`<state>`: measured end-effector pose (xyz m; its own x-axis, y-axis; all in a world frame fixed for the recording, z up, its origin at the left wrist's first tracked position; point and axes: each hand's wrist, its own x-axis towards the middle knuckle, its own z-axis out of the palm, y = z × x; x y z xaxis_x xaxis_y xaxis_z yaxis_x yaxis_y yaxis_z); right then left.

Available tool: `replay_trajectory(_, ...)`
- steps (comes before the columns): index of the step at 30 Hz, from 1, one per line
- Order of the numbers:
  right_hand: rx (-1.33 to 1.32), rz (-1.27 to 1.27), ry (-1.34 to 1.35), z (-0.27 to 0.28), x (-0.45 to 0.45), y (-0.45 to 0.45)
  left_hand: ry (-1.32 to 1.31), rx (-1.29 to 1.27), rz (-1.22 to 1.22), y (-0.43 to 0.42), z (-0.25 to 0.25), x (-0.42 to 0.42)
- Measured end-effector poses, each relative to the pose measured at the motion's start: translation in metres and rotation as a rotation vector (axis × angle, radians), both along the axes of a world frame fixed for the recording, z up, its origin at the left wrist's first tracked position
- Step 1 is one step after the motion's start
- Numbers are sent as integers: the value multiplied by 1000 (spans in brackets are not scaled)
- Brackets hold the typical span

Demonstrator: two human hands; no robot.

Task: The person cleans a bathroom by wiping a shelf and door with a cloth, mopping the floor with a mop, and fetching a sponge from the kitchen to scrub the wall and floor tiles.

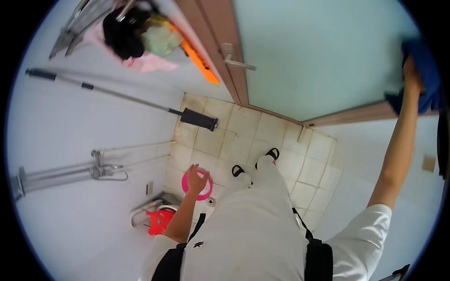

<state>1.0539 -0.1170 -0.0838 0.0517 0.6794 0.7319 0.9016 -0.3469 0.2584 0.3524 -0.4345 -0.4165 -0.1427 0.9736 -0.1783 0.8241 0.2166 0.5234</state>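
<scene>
One white wall [61, 122] spans 7 to 11 o'clock and seems to serve as backing for most of the gear. A frosted glass door [309, 51], framed in wood, runs from 12 to 2 o'clock. At 6 o'clock stands a person in pale clothes [239, 229], hands well apart. Tiled floor [241, 124] shows at the centre.

Toward 10 o'clock a flat mop [194, 118] slants along the wall, dark head lowest, probably leaned there to keep it out of the way. Between 8 and 9 o'clock is a metal rail [70, 175]. Between 10 and 11, a bunch of clothes and bags [124, 35] hangs, likely to stay off the floor.

Just past 2 o'clock, the right hand [412, 79] is closed around a blue cloth [424, 70] at the door's far end, fingers partly hidden. The arm is stretched long, apparently because that spot is a far reach.

On the floor at 7 o'clock sits a pink basin [184, 186], perhaps set near the drain [211, 202] so spills run off. The left hand [198, 179] appears over it, fingers spread, gripping nothing; whether it touches cannot be told. At 12 o'clock, the door handle [237, 60] is untouched.
</scene>
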Motion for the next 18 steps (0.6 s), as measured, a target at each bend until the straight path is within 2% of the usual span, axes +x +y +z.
replay_trajectory(3,-117,56,-7,-66,-31,6,3,-162,88,-58,-19,-24)
replay_trajectory(6,-223,151,35,-131,-58,9,-55,-277,136,-82,-27,-13)
replay_trajectory(9,-320,273,83,-171,-86,12,-133,-322,171,-66,-21,3)
replay_trajectory(11,-349,355,104,-178,-89,15,-136,-244,207,-55,-29,22)
replay_trajectory(14,-331,447,60,-136,-94,29,-204,-194,267,-41,-31,49)
replay_trajectory(18,-248,349,-340,10,-128,40,-247,-231,358,-56,-45,83)
